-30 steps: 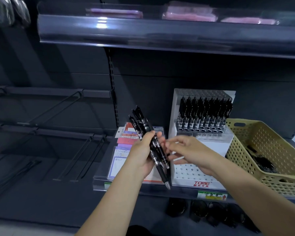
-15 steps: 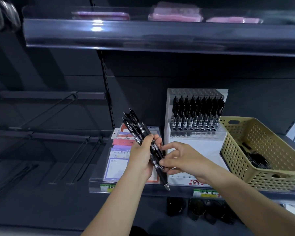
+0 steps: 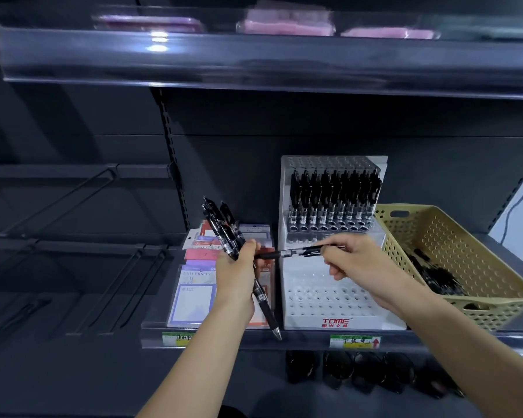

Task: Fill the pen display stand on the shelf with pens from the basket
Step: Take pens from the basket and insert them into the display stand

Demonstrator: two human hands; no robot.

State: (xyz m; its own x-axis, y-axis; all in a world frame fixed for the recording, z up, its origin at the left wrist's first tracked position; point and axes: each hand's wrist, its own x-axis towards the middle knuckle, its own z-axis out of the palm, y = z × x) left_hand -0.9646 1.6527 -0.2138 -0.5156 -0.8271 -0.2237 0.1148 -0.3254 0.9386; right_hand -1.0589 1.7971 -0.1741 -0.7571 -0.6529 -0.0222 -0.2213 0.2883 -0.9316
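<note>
My left hand [image 3: 236, 276] grips a bundle of pens [image 3: 221, 226] over the notepads [image 3: 194, 294]. My right hand [image 3: 363, 263] pinches one pen [image 3: 296, 252] level, above the white stand [image 3: 302, 321], just left of the basket [image 3: 495, 313].

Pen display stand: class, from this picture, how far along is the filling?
Done: the upper tier of the pen display stand holds rows of black pens. In hand: the left hand grips a bundle of pens; the right hand pinches a single pen. Left: its lower holes are empty, and loose pens lie in the basket.
</note>
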